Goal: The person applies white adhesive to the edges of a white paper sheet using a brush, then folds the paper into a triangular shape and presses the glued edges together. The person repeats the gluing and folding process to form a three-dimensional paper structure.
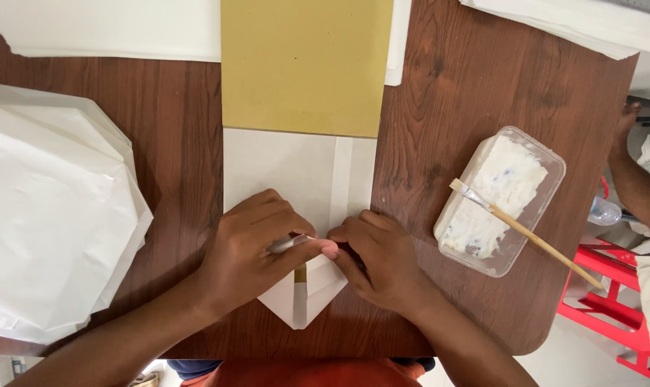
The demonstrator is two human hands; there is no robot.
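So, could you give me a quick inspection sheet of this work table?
Surface: brown wood table.
Job's things: white paper bag with yellow board inside, bottom folded to a point.
Clutter: paste tub with brush across it; paper stacks left and at the far edge.
Hands: left hand and right hand press the fold.
Cables: nothing seen.
Surroundings: red stool; another person's arm.

Both hands press on a white folded paper bag at the near edge of the wooden table. The left hand and the right hand meet fingertip to fingertip over its pointed flap. A mustard board covers its far end. Toward the right edge sits a clear tub of white paste, with a brush across it.
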